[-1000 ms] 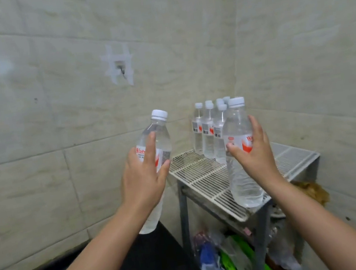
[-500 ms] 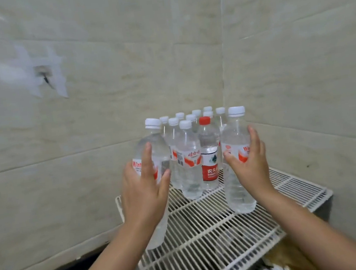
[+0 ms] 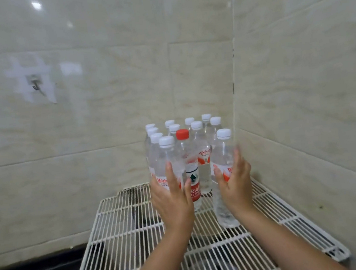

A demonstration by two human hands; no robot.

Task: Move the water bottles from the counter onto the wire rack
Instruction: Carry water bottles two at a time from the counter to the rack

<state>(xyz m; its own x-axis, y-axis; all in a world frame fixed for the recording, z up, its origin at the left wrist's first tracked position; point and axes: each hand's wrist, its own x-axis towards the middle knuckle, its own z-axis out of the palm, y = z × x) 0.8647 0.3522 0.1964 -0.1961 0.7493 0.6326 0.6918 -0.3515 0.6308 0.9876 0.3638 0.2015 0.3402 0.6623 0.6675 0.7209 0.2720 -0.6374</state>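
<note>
Two clear water bottles are held upright on the wire rack: the left bottle is gripped by the left hand, the right bottle by the right hand. At 12 o'clock, a cluster of bottles is packed around a red-capped bottle.

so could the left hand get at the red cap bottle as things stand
Probably not yet. The left hand is wrapped on a white-capped bottle, so its grip is taken. The red cap bottle stands right beside it at the front of the cluster, unblocked once that hand lets go.
</note>
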